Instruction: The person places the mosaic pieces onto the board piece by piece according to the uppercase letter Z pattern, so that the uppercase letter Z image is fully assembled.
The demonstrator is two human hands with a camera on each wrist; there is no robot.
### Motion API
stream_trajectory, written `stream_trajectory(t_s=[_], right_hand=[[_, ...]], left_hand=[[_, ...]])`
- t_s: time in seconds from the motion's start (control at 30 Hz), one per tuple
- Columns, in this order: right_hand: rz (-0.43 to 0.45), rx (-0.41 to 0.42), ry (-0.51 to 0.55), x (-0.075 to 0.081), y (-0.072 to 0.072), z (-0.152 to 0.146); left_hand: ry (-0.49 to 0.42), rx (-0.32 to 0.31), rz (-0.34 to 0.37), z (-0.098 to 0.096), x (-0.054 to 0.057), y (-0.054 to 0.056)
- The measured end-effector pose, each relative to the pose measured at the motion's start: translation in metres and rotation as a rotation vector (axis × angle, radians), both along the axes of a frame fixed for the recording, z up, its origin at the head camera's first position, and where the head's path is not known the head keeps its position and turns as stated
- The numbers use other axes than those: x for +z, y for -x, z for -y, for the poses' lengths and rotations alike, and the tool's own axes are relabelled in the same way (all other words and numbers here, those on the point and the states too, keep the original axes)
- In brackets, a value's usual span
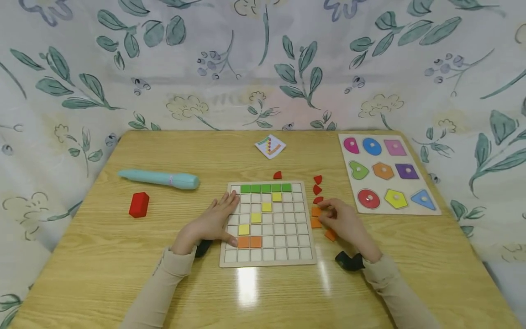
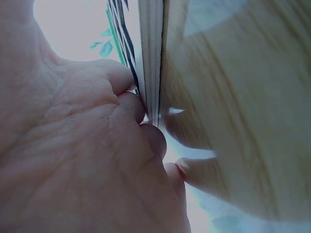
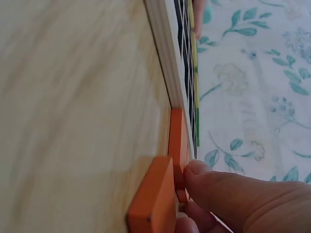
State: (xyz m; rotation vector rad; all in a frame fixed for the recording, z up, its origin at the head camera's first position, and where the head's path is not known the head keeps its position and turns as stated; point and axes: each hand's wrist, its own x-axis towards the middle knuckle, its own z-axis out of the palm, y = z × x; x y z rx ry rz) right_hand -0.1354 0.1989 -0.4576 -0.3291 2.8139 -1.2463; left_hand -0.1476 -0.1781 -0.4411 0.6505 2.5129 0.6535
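Note:
A square wooden grid board [image 1: 283,228] lies on the table. On it are a row of green tiles [image 1: 266,188], a diagonal of yellow tiles [image 1: 256,218] and two orange tiles [image 1: 249,242]. Spread over the board's left edge, my left hand [image 1: 211,221] rests with its fingers extended; its fingertips touch the edge in the left wrist view. Beside the right edge, my right hand [image 1: 344,223] pinches at an orange square tile [image 3: 179,141] with thumb [image 3: 199,170] and fingers. Another orange tile [image 3: 153,199] lies nearer the wrist.
Red quarter-circle pieces [image 1: 318,189] lie right of the board, and one sits behind it. A pattern card [image 1: 270,146] is farther back. At right is a shape puzzle [image 1: 390,208]; at left are a turquoise pen-shaped object [image 1: 160,178] and a red block [image 1: 139,204].

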Motion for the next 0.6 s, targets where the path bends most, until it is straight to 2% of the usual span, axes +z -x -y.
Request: stream_trajectory(t_s=[0.33,0.5,0.6], right_hand=[[0.002,0.068,-0.173,0.009,0.006,0.018],[0.048,0.079,-0.15,0.012,0.008,0.022],[0.078,0.129,-0.125,0.014,0.009,0.021]], left_hand=[[-0.005,0.011,0.005,0.0,0.003,-0.002],[-0.007,0.001,0.003,-0.001,0.003,-0.003],[-0.011,0.0,0.003,-0.001,0.004,-0.003]])
